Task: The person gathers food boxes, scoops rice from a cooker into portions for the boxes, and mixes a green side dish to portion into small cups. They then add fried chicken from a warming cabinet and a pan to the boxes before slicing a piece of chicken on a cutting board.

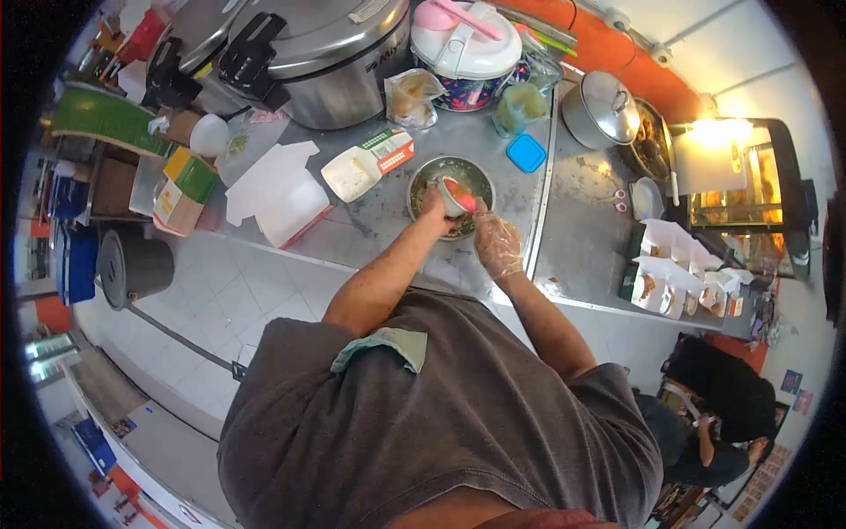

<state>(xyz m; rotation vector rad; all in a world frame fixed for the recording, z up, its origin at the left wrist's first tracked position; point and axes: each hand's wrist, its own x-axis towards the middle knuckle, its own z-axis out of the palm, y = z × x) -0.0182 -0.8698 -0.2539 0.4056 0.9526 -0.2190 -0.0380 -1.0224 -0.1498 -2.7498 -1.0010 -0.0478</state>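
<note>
A round metal bowl with chopped green food inside stands on the steel counter in front of me. Over the bowl, my left hand is closed around a small white cup. Something red or pink shows inside the cup. My right hand, in a clear plastic glove, is at the bowl's right edge beside the cup, its fingers curled around the end of something too small to make out. An open food carton lies left of the bowl, and a blue lid lies to its right.
Large steel cookers and a patterned pot line the back. A lidded pot, scissors and filled cartons stand on the right. A white open box lies left. Another person is at lower right.
</note>
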